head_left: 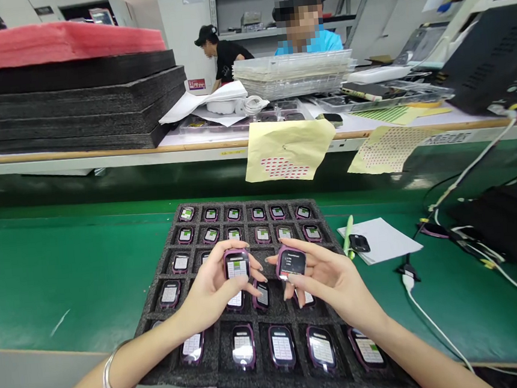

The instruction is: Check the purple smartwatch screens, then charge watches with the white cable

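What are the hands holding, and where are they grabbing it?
The left hand pinches a white-screen watch by its purple edges; the right hand pinches a dark-screen watch by its purple edges.

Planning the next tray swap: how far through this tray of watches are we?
Done: watches in the foam tray nearly all show lit screens; one loose watch lies apart on paper. In hand: left hand holds a white-screen watch, right hand a dark-screen watch. Left: nothing visible marks which are finished, so the remainder can't be told.
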Motion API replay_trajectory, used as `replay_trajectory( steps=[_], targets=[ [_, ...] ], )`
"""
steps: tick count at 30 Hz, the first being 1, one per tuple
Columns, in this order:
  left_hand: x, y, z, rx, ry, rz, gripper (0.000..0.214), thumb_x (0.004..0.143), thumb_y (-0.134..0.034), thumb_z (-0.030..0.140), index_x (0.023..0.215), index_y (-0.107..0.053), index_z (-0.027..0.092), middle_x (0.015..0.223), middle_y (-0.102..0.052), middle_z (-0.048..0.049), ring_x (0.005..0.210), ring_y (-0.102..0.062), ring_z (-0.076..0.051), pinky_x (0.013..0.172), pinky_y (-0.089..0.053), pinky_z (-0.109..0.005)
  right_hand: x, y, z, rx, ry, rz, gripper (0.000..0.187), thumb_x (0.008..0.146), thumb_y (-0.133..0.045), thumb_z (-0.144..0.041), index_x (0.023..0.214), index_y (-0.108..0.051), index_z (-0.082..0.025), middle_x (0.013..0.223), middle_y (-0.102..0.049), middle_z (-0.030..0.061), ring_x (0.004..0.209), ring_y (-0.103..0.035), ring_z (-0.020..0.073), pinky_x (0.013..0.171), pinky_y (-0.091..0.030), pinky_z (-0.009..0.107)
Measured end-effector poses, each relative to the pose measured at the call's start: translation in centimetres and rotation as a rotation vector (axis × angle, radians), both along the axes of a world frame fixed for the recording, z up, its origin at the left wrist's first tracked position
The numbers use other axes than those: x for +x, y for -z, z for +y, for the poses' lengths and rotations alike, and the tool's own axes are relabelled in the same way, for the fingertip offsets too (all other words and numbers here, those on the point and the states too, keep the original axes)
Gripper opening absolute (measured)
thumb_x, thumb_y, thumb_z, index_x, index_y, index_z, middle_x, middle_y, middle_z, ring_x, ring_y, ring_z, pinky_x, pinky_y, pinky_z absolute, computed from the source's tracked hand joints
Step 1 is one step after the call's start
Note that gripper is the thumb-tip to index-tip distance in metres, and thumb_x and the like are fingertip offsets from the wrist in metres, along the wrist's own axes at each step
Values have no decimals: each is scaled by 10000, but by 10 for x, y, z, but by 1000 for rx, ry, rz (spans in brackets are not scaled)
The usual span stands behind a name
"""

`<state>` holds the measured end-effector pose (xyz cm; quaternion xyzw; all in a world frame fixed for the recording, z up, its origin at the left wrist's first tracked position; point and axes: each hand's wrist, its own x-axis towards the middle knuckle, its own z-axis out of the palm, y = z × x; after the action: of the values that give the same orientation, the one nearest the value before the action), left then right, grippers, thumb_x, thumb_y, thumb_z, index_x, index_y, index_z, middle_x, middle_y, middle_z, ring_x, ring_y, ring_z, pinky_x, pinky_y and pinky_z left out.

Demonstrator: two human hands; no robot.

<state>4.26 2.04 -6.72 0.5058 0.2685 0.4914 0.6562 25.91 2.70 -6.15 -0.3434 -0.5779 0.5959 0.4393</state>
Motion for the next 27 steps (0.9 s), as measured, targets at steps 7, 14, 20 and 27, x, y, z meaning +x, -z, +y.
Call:
replay_trajectory(
  steps=[7,14,20,27],
  targets=[
    [3,1,1,-2,-21,39,399,814,-645,138,1146,-444,234,1004,-580,-58,903,-606,-194,749,-568,-333,2,5,1,-49,-55,109,471,841,-643,-237,1298,-529,-212,1113,-656,139,667,-679,229,488,-542,312],
    [3,3,0,18,9,71,325,843,-606,148,1118,-445,211,949,-575,-55,845,-607,-184,683,-576,-317,-1,6,-1,-30,45,59,268,912,-585,-259,1173,-592,-200,942,-708,98,506,-646,154,411,-486,224],
    [4,5,2,24,-37,80,236,872,-579,211,1079,-466,195,890,-565,-41,747,-619,-168,561,-573,-270,2,9,-2,-31,-77,101,303,927,-549,-272,1224,-576,-219,1026,-689,105,584,-671,179,451,-516,243],
    [4,9,4,14,-37,73,231,879,-566,198,1084,-462,185,862,-583,-40,721,-610,-154,536,-563,-244,3,4,-6,-33,-181,116,483,873,-628,-181,1329,-486,-254,1175,-622,117,756,-685,204,571,-561,275]
  ],
)
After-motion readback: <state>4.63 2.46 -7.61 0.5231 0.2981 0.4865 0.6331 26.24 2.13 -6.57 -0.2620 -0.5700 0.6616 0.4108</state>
